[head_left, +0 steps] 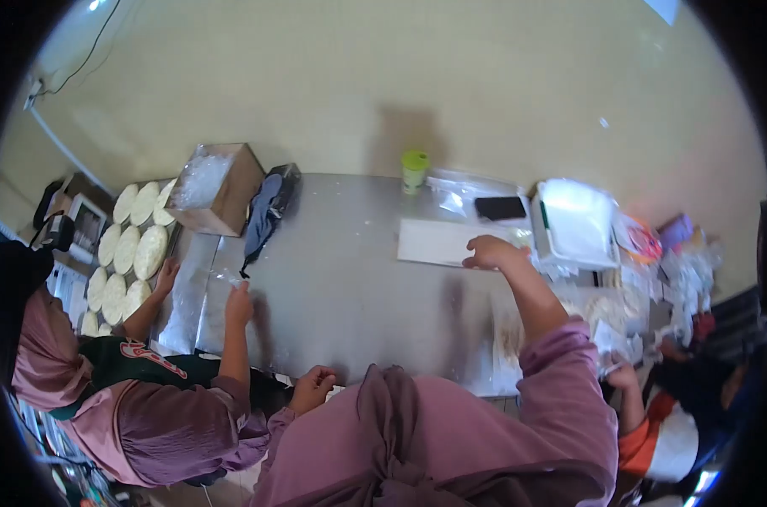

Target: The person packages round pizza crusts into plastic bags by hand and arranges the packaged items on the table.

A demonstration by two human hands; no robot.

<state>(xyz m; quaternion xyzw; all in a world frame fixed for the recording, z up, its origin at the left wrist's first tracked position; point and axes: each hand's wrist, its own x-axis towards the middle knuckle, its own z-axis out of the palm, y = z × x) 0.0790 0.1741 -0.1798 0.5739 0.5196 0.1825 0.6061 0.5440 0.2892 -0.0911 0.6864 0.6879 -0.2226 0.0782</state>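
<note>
My right hand [492,252] reaches over the right half of the table, palm down, with its fingers bent but apart. It is at the front right edge of a flat white rectangular box or board [432,242]; whether the fingertips touch it I cannot tell. No object shows in that hand. My left hand [313,389] hangs low at the table's front edge, close to my body, with its fingers curled in and nothing visible in them. Behind the white piece lie a dark phone [500,208] and clear plastic bags [455,199].
Metal table [341,279]; green cup [414,171] by the wall; white basket [576,224] at right. At left, a cardboard box [231,186] of plastic, a dark pouch [265,211] and a tray of pale oval pieces [126,251]. Co-workers stand on both sides; the left one holds clear plastic [227,277].
</note>
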